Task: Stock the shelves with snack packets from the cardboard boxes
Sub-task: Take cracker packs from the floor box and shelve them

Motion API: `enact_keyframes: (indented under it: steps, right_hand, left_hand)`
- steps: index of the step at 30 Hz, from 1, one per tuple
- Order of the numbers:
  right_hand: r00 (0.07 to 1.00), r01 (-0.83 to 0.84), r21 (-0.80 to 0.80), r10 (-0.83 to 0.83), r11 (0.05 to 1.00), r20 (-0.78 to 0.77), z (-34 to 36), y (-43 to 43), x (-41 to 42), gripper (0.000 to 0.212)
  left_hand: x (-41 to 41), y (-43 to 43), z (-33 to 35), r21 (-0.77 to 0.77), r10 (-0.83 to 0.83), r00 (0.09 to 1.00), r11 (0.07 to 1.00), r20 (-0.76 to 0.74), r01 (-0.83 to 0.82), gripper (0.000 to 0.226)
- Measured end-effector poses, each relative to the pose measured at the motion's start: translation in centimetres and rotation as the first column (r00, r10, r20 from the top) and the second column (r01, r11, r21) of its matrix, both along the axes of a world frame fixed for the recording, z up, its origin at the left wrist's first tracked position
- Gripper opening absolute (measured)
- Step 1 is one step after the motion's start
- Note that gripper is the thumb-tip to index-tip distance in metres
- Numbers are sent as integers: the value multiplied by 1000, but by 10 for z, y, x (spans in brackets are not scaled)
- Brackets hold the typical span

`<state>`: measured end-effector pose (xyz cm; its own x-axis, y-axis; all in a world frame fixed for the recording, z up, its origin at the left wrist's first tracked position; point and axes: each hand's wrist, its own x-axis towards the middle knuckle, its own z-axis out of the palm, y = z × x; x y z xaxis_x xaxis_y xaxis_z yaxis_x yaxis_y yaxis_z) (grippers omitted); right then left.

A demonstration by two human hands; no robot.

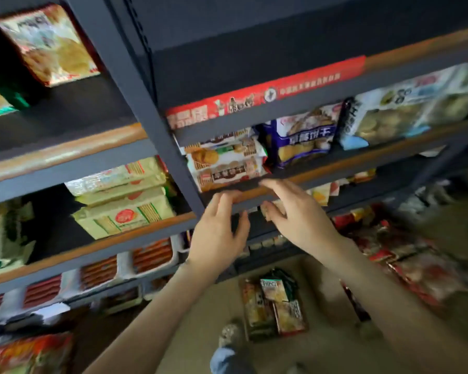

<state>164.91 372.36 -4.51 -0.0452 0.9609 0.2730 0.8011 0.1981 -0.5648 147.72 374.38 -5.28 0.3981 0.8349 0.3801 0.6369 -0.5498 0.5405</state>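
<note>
Both my hands are raised in front of a dark metal shelf (335, 163) with a wooden edge. My left hand (218, 233) is open, its fingers apart, just below the shelf edge. My right hand (295, 214) is open too, fingers spread and reaching toward the same edge. Neither holds anything. Just above them on the shelf lie stacked white and orange biscuit packets (224, 163). A blue biscuit packet (305, 139) stands to their right. Below, on the floor, an open cardboard box (322, 282) holds a few snack packets (276, 306).
A dark upright post (146, 103) splits the rack. Left bay holds pale cracker packets (125, 201) and trays of red packets (97, 271). Red snack bags (405, 255) pile at the lower right. A pale packet (405, 109) lies on the shelf's right end. My shoe (230, 333) is beside the box.
</note>
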Motion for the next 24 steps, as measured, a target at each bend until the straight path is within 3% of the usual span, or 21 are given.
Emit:
enact_keyframes:
  steps: [4, 8, 10, 12, 15, 17, 21, 24]
  right_hand:
    - [978, 190, -230, -205, 955, -43, -90, -14, 46, 40]
    - [902, 384, -428, -431, 818, -15, -215, -40, 84, 41]
    - [846, 472, -493, -533, 731, 19, -286, -59, 93, 43]
    - [792, 526, -568, -608, 633, 55, -360, -79, 92, 50]
    - [740, 550, -652, -667, 522, 90, -475, -105, 75, 66]
    - [730, 558, -677, -673, 480, 124, -546, -118, 57, 76]
    - [711, 553, -753, -674, 357, 202, -662, -128, 18, 113]
    - [730, 565, -760, -625, 322, 278, -728, -129, -5, 123]
  left_hand:
    - [29, 17, -86, -322, -167, 944, 944, -286, 70, 35]
    - [46, 30, -194, -499, -355, 821, 861, -448, 99, 39]
    - [57, 33, -253, -536, -449, 695, 837, -562, 109, 54]
    - [65, 34, -316, -529, -526, 552, 831, -647, 172, 50]
    - [77, 35, -416, -563, -635, 402, 772, -660, 295, 63]
    - [77, 34, -494, -582, -650, 297, 760, -700, 291, 70]
    - [81, 24, -611, -607, -637, 212, 770, -741, 196, 72]
    - [84, 11, -682, -559, -584, 256, 812, -770, 171, 84]
